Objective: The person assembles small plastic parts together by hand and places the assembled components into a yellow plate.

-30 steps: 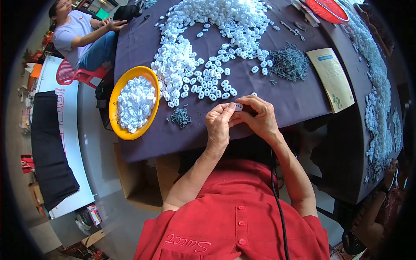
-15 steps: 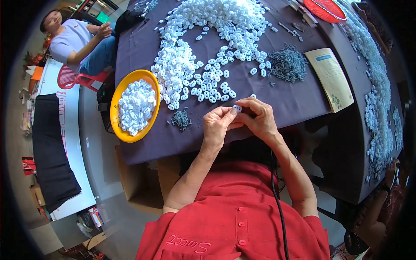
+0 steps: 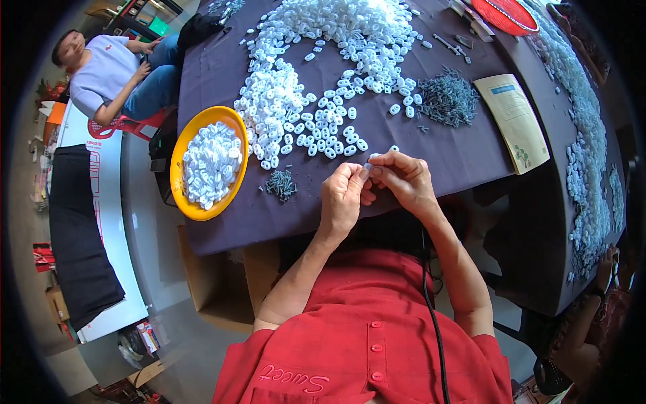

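Just over the table's near edge, my left hand (image 3: 344, 194) and my right hand (image 3: 406, 180) meet fingertip to fingertip. Between them they pinch a small white oval two-hole piece (image 3: 368, 165), mostly covered by my thumbs and fingers. Another white piece (image 3: 393, 149) lies on the cloth just beyond my right fingers. Past my hands spreads a big pile of the same white two-hole pieces (image 3: 276, 94). A small heap of grey screw-like pins (image 3: 280, 185) sits left of my left hand, and a larger heap of grey pins (image 3: 448, 97) lies beyond my right hand.
At the left table edge stands a yellow bowl (image 3: 235, 188) full of white pieces. To the right are a tan envelope (image 3: 513, 121) and a red basket (image 3: 515, 27). A seated person (image 3: 108, 71) is at the far left; a cardboard box (image 3: 202, 289) stands below the table.
My hands have turned slightly around the white piece, covering more of it, and my left hand shifted a little right. The seated person has lowered their hands toward their lap.
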The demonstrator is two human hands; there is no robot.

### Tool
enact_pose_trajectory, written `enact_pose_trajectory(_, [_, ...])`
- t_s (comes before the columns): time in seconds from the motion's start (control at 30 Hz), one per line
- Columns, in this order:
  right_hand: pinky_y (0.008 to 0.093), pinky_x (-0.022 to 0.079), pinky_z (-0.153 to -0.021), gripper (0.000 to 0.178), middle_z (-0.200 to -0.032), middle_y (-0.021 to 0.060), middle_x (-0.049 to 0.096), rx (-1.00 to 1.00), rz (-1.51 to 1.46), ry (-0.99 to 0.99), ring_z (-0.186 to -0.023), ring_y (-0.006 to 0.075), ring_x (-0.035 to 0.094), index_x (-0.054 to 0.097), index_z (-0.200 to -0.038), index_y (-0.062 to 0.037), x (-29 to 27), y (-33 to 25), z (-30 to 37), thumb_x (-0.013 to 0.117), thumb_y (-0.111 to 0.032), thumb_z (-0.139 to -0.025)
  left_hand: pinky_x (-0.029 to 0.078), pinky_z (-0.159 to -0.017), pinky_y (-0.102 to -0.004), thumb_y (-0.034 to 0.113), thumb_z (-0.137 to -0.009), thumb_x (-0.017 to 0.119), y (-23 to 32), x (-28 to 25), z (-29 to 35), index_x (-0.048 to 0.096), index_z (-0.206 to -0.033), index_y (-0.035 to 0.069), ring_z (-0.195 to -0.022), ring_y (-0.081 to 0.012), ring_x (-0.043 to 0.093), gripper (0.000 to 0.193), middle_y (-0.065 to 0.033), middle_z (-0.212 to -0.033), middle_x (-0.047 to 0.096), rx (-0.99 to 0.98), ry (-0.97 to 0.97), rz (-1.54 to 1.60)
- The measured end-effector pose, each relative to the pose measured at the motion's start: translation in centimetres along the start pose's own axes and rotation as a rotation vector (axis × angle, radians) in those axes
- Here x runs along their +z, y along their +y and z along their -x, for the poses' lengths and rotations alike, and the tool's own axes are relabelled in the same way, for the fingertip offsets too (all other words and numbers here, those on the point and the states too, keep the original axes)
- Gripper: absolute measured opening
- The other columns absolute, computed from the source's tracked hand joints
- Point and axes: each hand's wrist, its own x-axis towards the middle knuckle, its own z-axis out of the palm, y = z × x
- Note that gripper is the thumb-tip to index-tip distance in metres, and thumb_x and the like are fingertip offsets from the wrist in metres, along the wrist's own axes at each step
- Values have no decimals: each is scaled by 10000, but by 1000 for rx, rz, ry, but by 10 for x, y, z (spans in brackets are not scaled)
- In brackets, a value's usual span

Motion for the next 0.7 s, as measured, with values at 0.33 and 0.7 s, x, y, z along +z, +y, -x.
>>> enact_pose_trajectory(0.33, [184, 454, -587, 110, -713, -8, 609, 12, 17, -82, -629, 41, 542, 649, -913, 3, -11, -2, -5, 606, -33, -818, 461, -453, -212, 161, -895, 531, 4, -11, -6, 573, -834, -5, -513, -87, 563, 181, -31, -658, 572, -29, -158, -71])
enact_pose_trajectory(0.7, [195, 470, -597, 109, -753, 19, 609, 7, -48, -70, -639, 62, 559, 617, -933, 11, -9, 2, -3, 592, -29, -835, 507, -566, -208, 18, -837, 583, 7, -11, -6, 591, -989, -40, -625, -98, 604, 162, -56, -777, 626, 48, -108, 132])
